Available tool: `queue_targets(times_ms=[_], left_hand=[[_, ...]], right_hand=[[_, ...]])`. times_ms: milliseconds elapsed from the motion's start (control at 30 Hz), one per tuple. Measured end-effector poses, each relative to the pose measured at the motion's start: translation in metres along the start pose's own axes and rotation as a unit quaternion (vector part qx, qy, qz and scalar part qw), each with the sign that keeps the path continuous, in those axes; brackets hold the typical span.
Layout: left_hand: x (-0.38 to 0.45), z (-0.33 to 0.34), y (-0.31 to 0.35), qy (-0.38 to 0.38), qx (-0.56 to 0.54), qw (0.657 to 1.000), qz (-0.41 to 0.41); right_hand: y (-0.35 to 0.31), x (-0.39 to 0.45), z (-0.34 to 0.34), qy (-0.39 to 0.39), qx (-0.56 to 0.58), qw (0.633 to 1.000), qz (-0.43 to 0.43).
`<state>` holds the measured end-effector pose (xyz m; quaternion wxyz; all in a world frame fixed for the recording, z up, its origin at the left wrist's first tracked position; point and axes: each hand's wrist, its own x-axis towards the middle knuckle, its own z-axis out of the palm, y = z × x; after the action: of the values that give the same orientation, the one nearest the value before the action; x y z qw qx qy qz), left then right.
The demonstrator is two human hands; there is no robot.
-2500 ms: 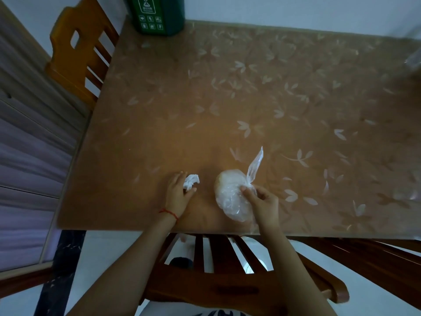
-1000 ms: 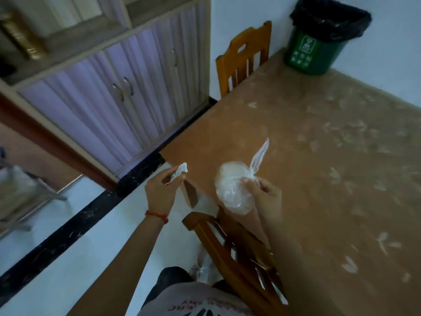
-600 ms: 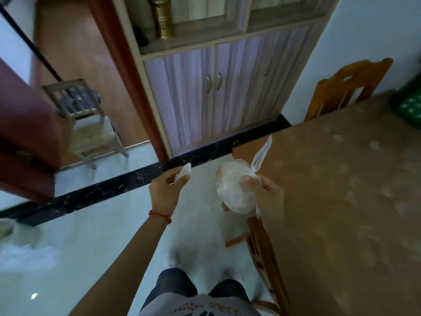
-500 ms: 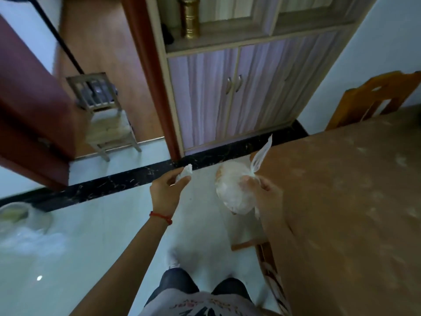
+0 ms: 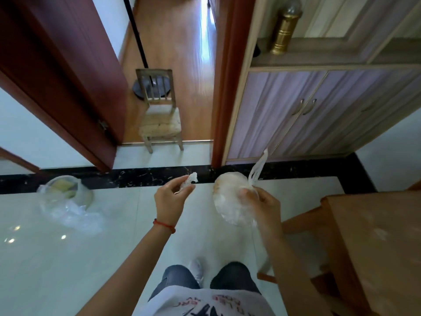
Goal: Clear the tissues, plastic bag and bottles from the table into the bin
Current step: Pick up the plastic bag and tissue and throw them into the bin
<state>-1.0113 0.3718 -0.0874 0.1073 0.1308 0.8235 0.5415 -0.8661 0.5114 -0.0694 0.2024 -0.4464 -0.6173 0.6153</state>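
My left hand (image 5: 172,198) pinches a small crumpled white tissue (image 5: 191,178) between thumb and fingers, held in the air over the pale floor. My right hand (image 5: 262,201) grips a tied clear plastic bag (image 5: 230,201) at its knot; the bag is round and full of whitish stuff, and its loose tail sticks up. Both hands are level with each other, a short gap apart. The wooden table (image 5: 382,247) shows only as a corner at the right. A small bin (image 5: 66,190) lined with clear plastic stands on the floor at the left. No bottles are in view.
A small wooden chair (image 5: 160,115) stands in the open doorway ahead, beside a dark red door (image 5: 68,76). A cabinet with purple doors (image 5: 319,115) fills the right wall. Part of a wooden chair (image 5: 303,222) sits by the table. My feet are on the tiled floor below.
I have turned left, away from the table, so the doorway and floor bin have come into view. Both hands keep their hold on the tissue and the bag.
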Motion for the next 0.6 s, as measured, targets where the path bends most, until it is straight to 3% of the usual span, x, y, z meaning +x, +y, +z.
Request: queue_targets(times_ms=[300,600], left_hand=[[0.070,0.037,0.009,-0.022,-0.027,0.999,-0.030],[0.164,0.122,0.060,-0.048,0.008,0.999,0.006]], right_hand=[[-0.012,0.073,0.009,0.024,-0.005,1.000,0.009],[-0.041,0.195,-0.026,0.092,0.005,0.996,0.014]])
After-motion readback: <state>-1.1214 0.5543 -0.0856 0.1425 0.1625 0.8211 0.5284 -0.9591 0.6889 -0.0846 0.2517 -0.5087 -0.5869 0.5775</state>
